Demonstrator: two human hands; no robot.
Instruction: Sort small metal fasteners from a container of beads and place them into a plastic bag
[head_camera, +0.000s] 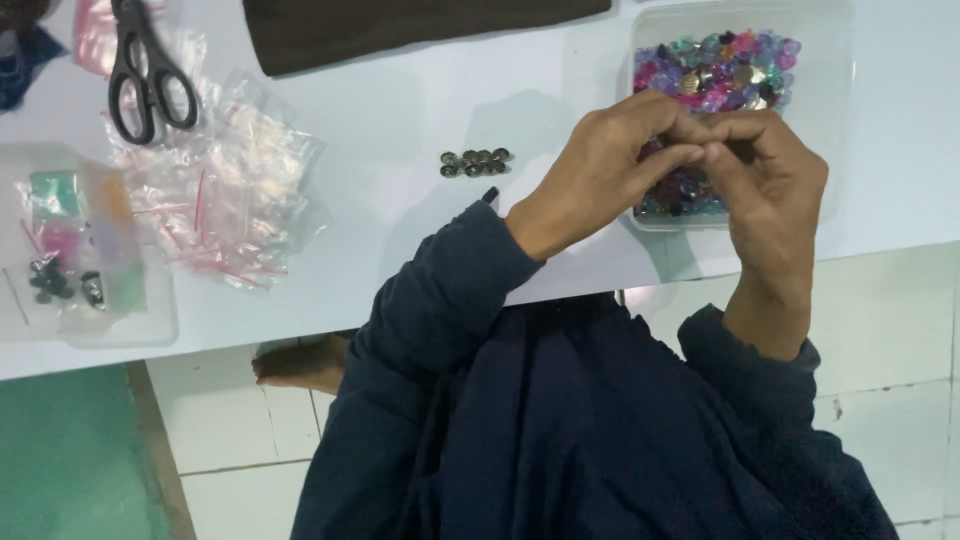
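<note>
1. The left hand (610, 165) and the right hand (765, 165) are raised together over the near edge of the white bench (400, 110), fingertips meeting.
2. Both hands are curled nearly shut, thumb and fingers pinched at the point where they touch; whatever is pinched between them is too small to make out.
3. Right behind the hands, towards the far right corner of the bench, sits a clear plastic tray (840, 60) filled with coloured beads (715, 65) in purple, pink, teal and a few gold ones. The hands cover the near part of the tray.
4. Just left of the left hand, in the middle of the bench, lies a small cluster of dark metal rings (476, 162), well apart from the tray.
5. Near the far left corner, black-handled scissors (145, 75) lie on a heap of small clear zip bags (225, 190).
6. At the left edge stands a clear compartment box (80, 250) with small bits inside.
7. A dark brown cloth (400, 25) lies along the far edge.
8. Dark blue sleeves (450, 290) cover both arms, and a bare foot (300, 365) rests on the white floor tiles below the bench.
</note>
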